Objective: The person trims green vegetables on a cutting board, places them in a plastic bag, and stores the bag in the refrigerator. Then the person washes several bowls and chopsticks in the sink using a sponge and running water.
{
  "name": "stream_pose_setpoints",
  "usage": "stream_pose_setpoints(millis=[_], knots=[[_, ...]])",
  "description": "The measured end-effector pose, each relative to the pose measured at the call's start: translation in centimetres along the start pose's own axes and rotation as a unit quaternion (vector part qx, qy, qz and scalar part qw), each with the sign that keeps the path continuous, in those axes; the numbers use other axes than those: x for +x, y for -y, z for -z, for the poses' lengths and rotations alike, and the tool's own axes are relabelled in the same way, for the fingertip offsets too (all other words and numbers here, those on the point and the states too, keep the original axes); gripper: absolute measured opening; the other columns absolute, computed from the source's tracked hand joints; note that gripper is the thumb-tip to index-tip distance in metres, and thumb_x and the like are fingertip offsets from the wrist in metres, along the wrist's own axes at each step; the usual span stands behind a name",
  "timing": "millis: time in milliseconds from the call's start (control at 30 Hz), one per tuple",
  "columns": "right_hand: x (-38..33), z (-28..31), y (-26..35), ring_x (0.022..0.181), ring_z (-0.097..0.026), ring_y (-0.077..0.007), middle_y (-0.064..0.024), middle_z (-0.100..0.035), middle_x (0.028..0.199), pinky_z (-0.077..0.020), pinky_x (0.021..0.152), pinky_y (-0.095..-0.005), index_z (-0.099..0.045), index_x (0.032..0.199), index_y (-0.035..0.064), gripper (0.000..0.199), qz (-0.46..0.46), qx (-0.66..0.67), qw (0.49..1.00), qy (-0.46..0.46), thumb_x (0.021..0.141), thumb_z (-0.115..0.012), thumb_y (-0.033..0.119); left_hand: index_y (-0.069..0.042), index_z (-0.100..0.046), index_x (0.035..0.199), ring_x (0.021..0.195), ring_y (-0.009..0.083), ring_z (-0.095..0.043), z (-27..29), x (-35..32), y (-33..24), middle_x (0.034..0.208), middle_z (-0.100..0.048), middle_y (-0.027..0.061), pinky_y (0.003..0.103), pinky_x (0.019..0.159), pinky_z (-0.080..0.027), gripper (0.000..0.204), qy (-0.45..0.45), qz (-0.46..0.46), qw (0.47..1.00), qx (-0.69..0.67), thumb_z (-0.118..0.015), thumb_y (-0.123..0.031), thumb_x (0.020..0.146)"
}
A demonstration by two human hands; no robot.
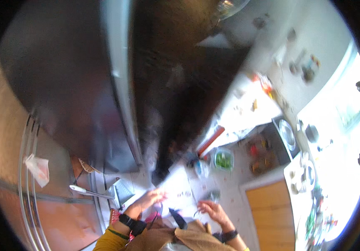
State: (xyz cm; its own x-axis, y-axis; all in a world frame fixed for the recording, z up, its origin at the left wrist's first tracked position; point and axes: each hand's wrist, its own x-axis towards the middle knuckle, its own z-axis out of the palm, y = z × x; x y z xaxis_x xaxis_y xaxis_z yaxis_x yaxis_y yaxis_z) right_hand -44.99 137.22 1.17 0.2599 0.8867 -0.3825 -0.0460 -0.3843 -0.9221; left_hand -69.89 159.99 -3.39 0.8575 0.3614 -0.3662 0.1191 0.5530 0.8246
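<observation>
Left of the pale worktop [180,188] a white-handled dustpan [119,190] lies on the floor. Over the worktop's near edge the left hand [148,200], a black band at its wrist, is spread open, touching the surface. The right hand [211,209] hovers just right of it, fingers loosely curled; whether it grips anything I cannot tell. Beyond it sits a clear tub of greens [223,159]
</observation>
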Motion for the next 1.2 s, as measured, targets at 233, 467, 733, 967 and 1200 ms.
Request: stream_pose_setpoints(millis=[233, 467, 733, 967, 1200], knots=[[-3.4, -3.5, -5.3, 0.095, -0.067, -0.0230, -0.0110, -0.070, 0.110, -0.0535, 0.085, -0.0358, -0.061, 0.126, 0.0074, 0.045, -0.007, -0.077, 0.996, -0.053, 0.097, -0.057, 0.042, -0.003, -0.055, 0.126, 0.105, 0.0128, -0.056, 3.2, 5.0, -7.2, 0.120, -0.060, 0.0061, 0.025, 0.095, -0.044, 0.038, -0.115, -0.241, 0.953, 0.147, -0.055, -0.014, 0.090], [-7.8, -5.4, -4.4, 0.103, -0.066, -0.0200, -0.0126, -0.068, 0.113, -0.0521, 0.093, -0.0347, -0.060, 0.127, 0.0037, 0.047, -0.166, 0.005, 0.975, -0.146, 0.096, -0.060, 0.039, -0.002, -0.050, 0.124, 0.114, 0.0200, -0.053, 8.7, 11.0, -13.7, 0.120, -0.056, 0.0112, 0.035, 0.109, -0.035, 0.039, -0.270, -0.270, 0.895, 0.229, -0.049, -0.004, 0.085], [-12.3, -6.9, -9.5, 0.088, -0.067, -0.0187, -0.0116, -0.071, 0.099, -0.0538, 0.080, -0.0332, -0.062, 0.123, 0.0025, 0.037, -0.157, 0.056, 0.954, -0.250, 0.096, -0.062, 0.028, 0.001, -0.043, 0.125, 0.108, 0.0199, -0.047, 12.7, 15.4, -13.0, 0.118, -0.048, 0.0115, 0.031, 0.098, -0.038, 0.040, -0.350, -0.301, 0.825, 0.325, -0.053, -0.011, 0.089], [-19.2, -2.9, -13.4, 0.105, -0.066, -0.0252, -0.0160, -0.069, 0.115, -0.0523, 0.091, -0.0371, -0.059, 0.127, 0.0036, 0.038, -0.181, 0.054, 0.947, -0.260, 0.097, -0.060, 0.027, -0.011, -0.042, 0.134, 0.101, 0.0160, -0.053, 3.8, 14.5, -11.0, 0.118, -0.047, 0.0051, 0.031, 0.091, -0.043, 0.045, -0.274, -0.253, 0.893, 0.250, -0.058, -0.023, 0.093], [-29.3, 2.2, -20.5, 0.096, -0.069, -0.0314, -0.0169, -0.071, 0.106, -0.0535, 0.085, -0.0389, -0.062, 0.120, 0.0044, 0.038, -0.196, 0.038, 0.904, -0.377, 0.093, -0.060, 0.031, -0.009, -0.040, 0.136, 0.089, 0.0169, -0.059, -16.5, 15.8, 8.2, 0.120, -0.045, 0.0079, 0.029, 0.075, -0.050, 0.049, -0.012, 0.086, 0.920, 0.382, -0.057, -0.013, 0.090]])
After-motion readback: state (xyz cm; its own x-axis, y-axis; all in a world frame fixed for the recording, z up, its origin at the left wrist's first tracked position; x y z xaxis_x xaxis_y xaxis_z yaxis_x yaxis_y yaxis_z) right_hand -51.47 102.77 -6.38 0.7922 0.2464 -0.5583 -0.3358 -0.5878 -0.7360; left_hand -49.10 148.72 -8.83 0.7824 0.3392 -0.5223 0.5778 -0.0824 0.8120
